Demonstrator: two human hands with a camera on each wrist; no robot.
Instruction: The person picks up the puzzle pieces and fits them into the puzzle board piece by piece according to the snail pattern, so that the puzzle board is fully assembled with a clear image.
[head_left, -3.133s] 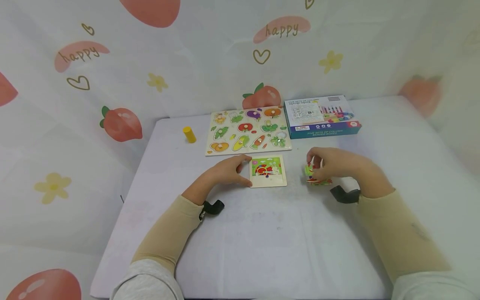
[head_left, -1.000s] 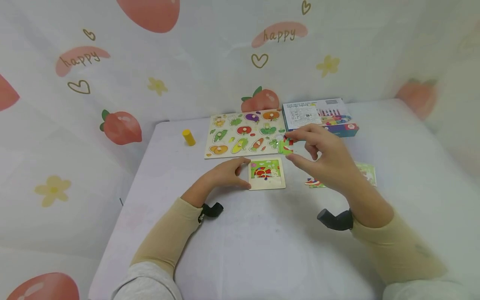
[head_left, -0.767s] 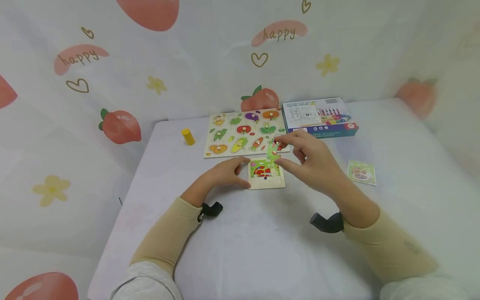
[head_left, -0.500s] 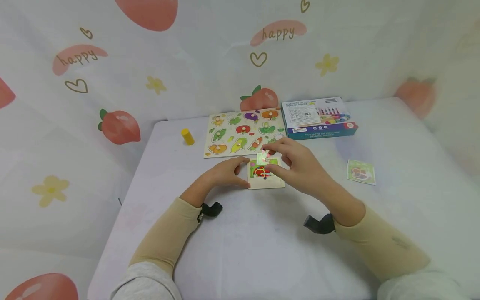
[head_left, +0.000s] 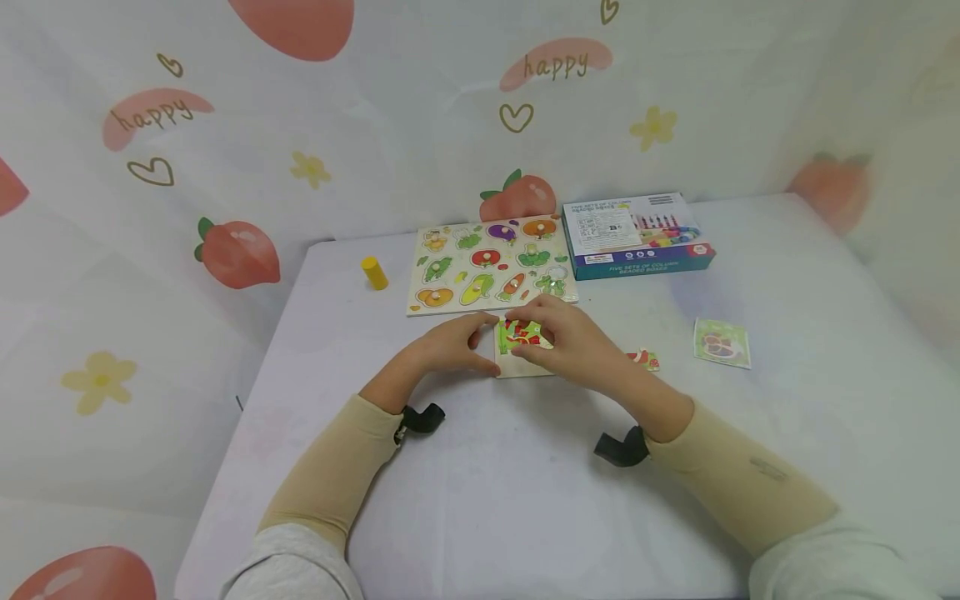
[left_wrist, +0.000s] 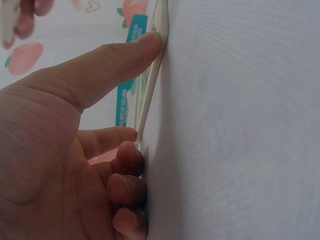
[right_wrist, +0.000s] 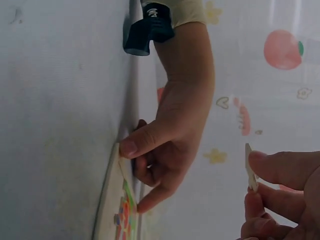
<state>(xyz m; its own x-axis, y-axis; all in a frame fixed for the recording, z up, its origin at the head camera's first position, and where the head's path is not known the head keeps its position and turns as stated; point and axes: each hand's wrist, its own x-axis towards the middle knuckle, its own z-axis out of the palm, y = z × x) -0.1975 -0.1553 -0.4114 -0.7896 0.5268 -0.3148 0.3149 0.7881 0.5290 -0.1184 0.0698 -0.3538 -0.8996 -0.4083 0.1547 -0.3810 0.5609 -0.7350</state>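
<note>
A small wooden jigsaw board (head_left: 525, 368), partly filled with a red and green picture, lies mid-table in the head view. My left hand (head_left: 446, 343) holds its left side, thumb at the near corner and index finger at the far one; the left wrist view has the thumb against the board's edge (left_wrist: 150, 90). Over the board, my right hand (head_left: 573, 342) pinches a jigsaw piece (right_wrist: 248, 162) between thumb and fingertips. The right wrist view has this piece edge-on and apart from the board. My right hand hides the board's right part in the head view.
Loose jigsaw pieces (head_left: 645, 359) lie beside my right wrist, partly covered. Farther right is a square picture card (head_left: 722, 343). Behind the board are a vegetable peg puzzle (head_left: 457, 250) and a bead box (head_left: 637, 237). A yellow cylinder (head_left: 374, 272) stands back left.
My right hand has picked up a jigsaw piece from the right, carried it left and lowered it over the board, turning it on the way. The left hand has stayed at the board's left side.
</note>
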